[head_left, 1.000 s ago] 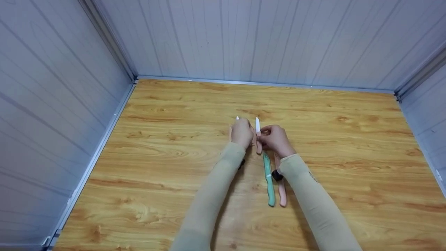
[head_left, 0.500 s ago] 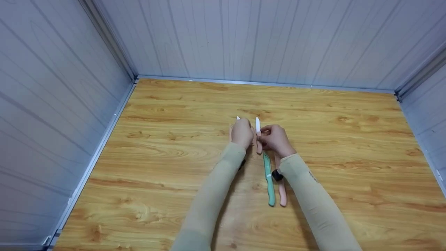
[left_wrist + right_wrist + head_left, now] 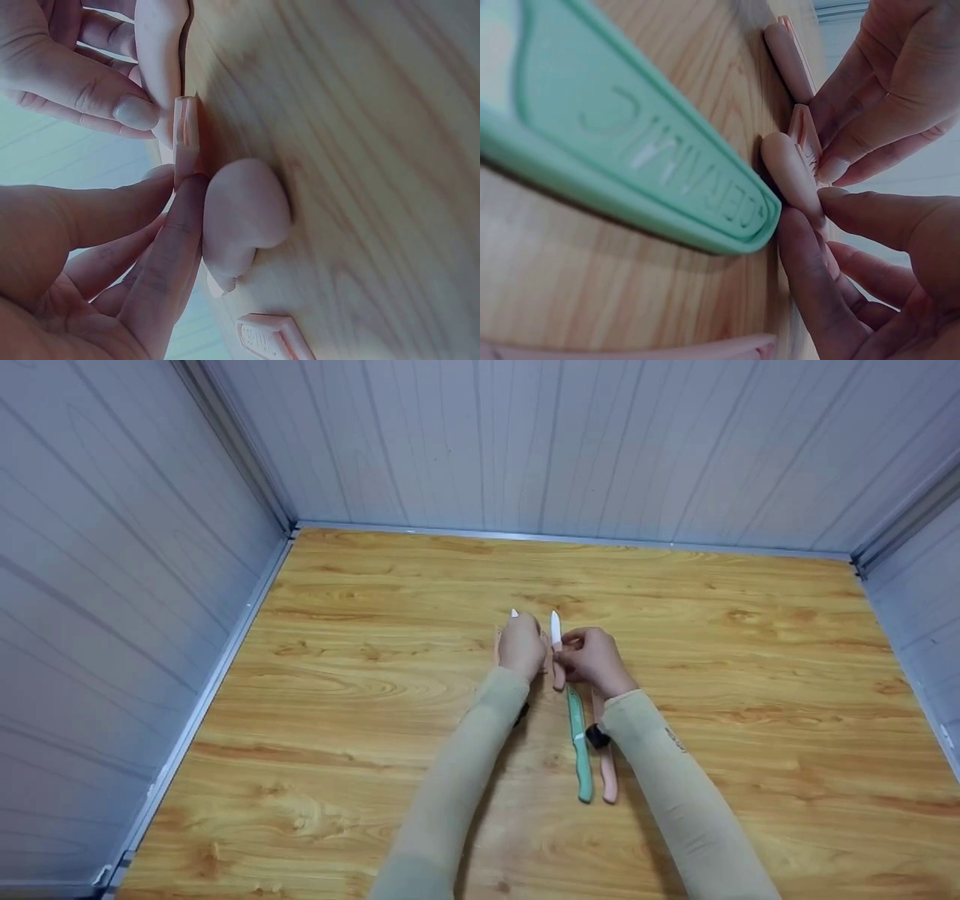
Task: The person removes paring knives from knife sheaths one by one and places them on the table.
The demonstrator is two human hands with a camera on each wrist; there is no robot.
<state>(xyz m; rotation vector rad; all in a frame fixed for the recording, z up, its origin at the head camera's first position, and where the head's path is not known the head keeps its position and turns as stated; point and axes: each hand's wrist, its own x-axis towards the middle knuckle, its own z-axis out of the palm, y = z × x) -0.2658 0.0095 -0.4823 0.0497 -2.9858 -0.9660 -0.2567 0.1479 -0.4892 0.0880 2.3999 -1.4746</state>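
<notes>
Unmoved since a second ago: one green knife point(image 3: 580, 757), three pink knives point(image 3: 559, 676), two separate sheaths point(image 3: 187, 131), left hand point(image 3: 520, 643) pinching one sheath, right hand point(image 3: 595, 661) gripping one pink knife.

The place looks like a small walled recording or work booth: pale grey, grooved panels form a back wall point(image 3: 510, 442), a left wall point(image 3: 112, 607) and a right wall point(image 3: 919, 607) around a broad wood-grain work surface point(image 3: 337, 697). Bare metal edging point(image 3: 480, 537) runs along the foot of the panels, a metal corner post point(image 3: 238, 446) joins two of them, and a black wrist camera point(image 3: 597, 736) sits at a sleeve cuff point(image 3: 626, 716). The surrounding building cannot be told.
</notes>
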